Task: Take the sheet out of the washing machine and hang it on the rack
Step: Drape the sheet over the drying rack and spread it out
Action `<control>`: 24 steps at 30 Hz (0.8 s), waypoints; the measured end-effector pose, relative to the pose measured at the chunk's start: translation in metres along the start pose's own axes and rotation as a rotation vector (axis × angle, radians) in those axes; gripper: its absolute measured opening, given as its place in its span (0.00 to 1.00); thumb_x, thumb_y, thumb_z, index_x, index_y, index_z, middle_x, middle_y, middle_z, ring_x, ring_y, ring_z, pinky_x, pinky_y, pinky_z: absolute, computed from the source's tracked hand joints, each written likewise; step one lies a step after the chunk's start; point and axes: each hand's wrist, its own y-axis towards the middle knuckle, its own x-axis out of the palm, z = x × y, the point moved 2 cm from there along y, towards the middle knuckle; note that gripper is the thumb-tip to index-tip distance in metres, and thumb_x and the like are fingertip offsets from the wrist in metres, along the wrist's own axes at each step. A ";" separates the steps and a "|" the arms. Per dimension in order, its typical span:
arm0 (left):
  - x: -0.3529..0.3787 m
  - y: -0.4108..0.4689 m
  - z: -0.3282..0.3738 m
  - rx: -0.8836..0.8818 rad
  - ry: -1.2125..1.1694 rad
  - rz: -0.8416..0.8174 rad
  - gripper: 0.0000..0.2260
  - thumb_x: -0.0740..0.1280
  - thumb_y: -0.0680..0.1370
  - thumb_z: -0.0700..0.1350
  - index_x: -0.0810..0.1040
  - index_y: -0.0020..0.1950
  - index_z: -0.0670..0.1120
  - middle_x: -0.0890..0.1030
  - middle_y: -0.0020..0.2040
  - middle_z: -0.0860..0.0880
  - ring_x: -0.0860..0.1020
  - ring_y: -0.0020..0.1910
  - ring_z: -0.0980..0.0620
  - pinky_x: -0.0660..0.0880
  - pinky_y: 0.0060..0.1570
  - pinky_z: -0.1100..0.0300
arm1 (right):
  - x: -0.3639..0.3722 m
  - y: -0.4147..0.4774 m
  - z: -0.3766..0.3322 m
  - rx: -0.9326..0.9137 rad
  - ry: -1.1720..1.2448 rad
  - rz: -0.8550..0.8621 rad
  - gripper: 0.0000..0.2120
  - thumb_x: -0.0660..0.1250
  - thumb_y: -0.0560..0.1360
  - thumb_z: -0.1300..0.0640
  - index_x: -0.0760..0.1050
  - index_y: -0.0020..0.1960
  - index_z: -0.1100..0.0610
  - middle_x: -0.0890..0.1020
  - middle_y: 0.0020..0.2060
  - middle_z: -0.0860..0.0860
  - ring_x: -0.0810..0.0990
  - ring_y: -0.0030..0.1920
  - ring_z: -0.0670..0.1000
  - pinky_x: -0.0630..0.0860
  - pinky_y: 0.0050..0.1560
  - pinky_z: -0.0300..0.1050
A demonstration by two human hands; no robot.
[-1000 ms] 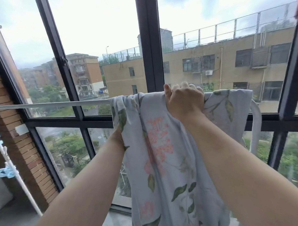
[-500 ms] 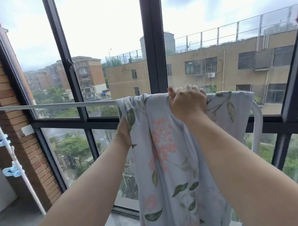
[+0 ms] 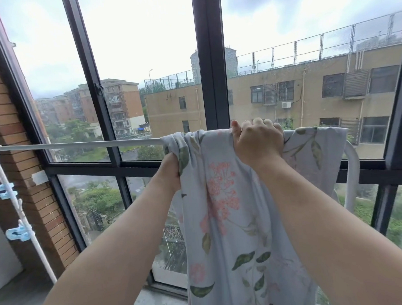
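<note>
Home balcony: drying rack (image 3: 76, 145), brick wall (image 3: 10, 136), windows (image 3: 211, 60).

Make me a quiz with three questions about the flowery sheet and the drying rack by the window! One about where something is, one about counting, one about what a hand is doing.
1. Where is the sheet bunched on the rack bar?
A. at its left end
B. toward its right end
C. spread along the whole bar

2. How many blue clips sit on the rack's left leg?
A. none
B. two
C. five

3. What is the right hand doing?
A. gripping the sheet on top of the bar
B. hanging open beside the rack
C. holding a clip

Answers:
1 B, the left stretch of the bar is bare.
2 B, one clip sits above the other.
3 A, its fingers are curled over the cloth, while the left hand holds the sheet's left edge.
</note>
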 end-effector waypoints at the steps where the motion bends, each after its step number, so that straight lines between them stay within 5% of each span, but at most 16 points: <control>1: 0.001 0.000 0.001 0.008 -0.006 -0.009 0.15 0.58 0.85 0.49 0.78 0.45 0.45 0.82 0.37 0.48 0.80 0.39 0.52 0.78 0.39 0.62 | 0.000 0.000 0.000 0.001 -0.001 0.003 0.32 0.41 0.84 0.41 0.80 0.52 0.57 0.81 0.47 0.56 0.78 0.49 0.59 0.69 0.53 0.54; 7: 0.009 0.008 0.008 0.049 -0.045 0.239 0.16 0.49 0.85 0.44 0.76 0.53 0.43 0.79 0.46 0.44 0.78 0.43 0.48 0.76 0.44 0.58 | -0.002 -0.004 0.002 0.012 -0.032 0.036 0.34 0.41 0.84 0.40 0.81 0.46 0.57 0.82 0.42 0.55 0.78 0.46 0.59 0.68 0.51 0.52; 10: 0.007 0.008 0.024 0.145 0.090 0.410 0.12 0.53 0.84 0.42 0.75 0.54 0.41 0.78 0.45 0.45 0.77 0.42 0.48 0.74 0.41 0.58 | -0.005 -0.003 0.001 0.047 -0.056 0.025 0.36 0.40 0.84 0.39 0.81 0.43 0.57 0.83 0.38 0.55 0.78 0.45 0.59 0.66 0.50 0.51; 15: -0.034 0.026 0.052 0.281 0.331 0.675 0.10 0.56 0.83 0.45 0.75 0.53 0.41 0.80 0.56 0.39 0.80 0.53 0.41 0.79 0.54 0.49 | -0.004 -0.003 0.005 0.062 -0.034 0.051 0.34 0.44 0.84 0.41 0.81 0.41 0.58 0.83 0.37 0.55 0.78 0.45 0.59 0.65 0.50 0.51; 20: -0.078 0.028 0.081 0.308 0.447 0.935 0.13 0.59 0.84 0.43 0.79 0.61 0.38 0.81 0.59 0.42 0.79 0.57 0.43 0.73 0.53 0.55 | 0.002 -0.002 0.007 0.076 -0.010 0.095 0.29 0.50 0.84 0.46 0.82 0.38 0.59 0.83 0.35 0.56 0.78 0.44 0.60 0.66 0.50 0.51; 24: -0.095 0.027 0.088 0.277 0.443 0.953 0.17 0.59 0.85 0.47 0.77 0.65 0.36 0.79 0.64 0.39 0.78 0.63 0.40 0.73 0.60 0.55 | -0.001 -0.001 0.007 0.083 -0.024 0.081 0.27 0.50 0.83 0.48 0.82 0.41 0.59 0.83 0.40 0.56 0.77 0.48 0.60 0.65 0.53 0.52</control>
